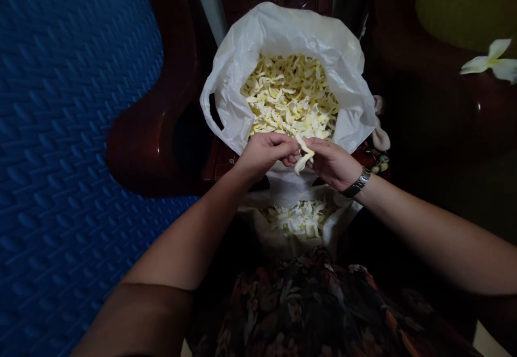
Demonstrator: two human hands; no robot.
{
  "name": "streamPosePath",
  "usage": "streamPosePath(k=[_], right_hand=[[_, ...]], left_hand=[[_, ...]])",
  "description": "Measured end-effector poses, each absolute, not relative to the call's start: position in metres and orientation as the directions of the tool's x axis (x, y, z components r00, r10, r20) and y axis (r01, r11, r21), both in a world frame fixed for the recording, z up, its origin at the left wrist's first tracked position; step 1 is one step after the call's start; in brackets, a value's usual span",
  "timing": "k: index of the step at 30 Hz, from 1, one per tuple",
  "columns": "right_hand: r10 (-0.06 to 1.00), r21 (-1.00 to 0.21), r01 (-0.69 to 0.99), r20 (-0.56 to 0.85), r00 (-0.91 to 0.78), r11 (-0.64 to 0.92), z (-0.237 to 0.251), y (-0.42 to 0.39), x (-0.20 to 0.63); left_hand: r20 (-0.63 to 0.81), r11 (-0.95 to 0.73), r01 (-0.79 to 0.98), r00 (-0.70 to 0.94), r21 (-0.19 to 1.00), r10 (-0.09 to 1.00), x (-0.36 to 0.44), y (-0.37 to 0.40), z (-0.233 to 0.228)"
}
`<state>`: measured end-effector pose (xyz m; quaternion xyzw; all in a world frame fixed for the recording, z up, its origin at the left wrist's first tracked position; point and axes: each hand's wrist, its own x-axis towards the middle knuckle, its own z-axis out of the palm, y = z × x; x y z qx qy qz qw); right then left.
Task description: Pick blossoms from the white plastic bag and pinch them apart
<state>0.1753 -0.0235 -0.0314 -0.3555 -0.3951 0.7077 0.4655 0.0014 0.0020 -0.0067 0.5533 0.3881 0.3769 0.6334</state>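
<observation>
At the centre of the frame the left hand [264, 152] and the right hand [333, 162] meet over the near rim of a white plastic bag [242, 61]. Between them hangs a single pale yellow flower petal [304, 156], pinched by the fingers of both hands, which are closed around its upper end; the exact fingertip contact is hidden behind the knuckles. The right wrist wears a metal wristwatch [357, 183].

The bag sits open in the upper middle of the frame, filled with a heap of petals [291, 96]; its base and whatever carries it are lost in shadow. Just below the hands, a second, smaller pile of petals [301, 219] lies on a pale cloth or bag [258, 233] whose edges fade into the dark, so its kind is hard to tell. At the bottom a dark floral-patterned garment [307, 303] is cut off by the frame edge.

A blue textured mat [60, 158] fills the left side. Dark reddish wooden furniture [149, 131] curves round the bag, its form unclear. At the upper right a white flower [493, 61] is partly cut off by the edge.
</observation>
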Motion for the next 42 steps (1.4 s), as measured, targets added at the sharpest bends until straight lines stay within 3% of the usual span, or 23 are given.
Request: streamPosePath(k=[20,33,42], right_hand=[[0.958,-0.909,-0.350,-0.145,-0.248,-0.228,-0.031,-0.025,0.172],[0.999,-0.972,-0.235,-0.005,-0.048,-0.016,-0.040,-0.022,0.175],[0.997,-0.977,-0.209,0.060,-0.050,0.048,-0.039,-0.023,0.177]], left_hand=[[-0.071,0.085,-0.017,0.399,0.996,0.914,0.002,0.001,-0.002],[-0.082,0.104,-0.032,0.415,0.994,0.906,0.000,0.004,-0.005],[-0.064,0.086,-0.033,0.428,0.996,0.901,-0.001,0.003,-0.004]])
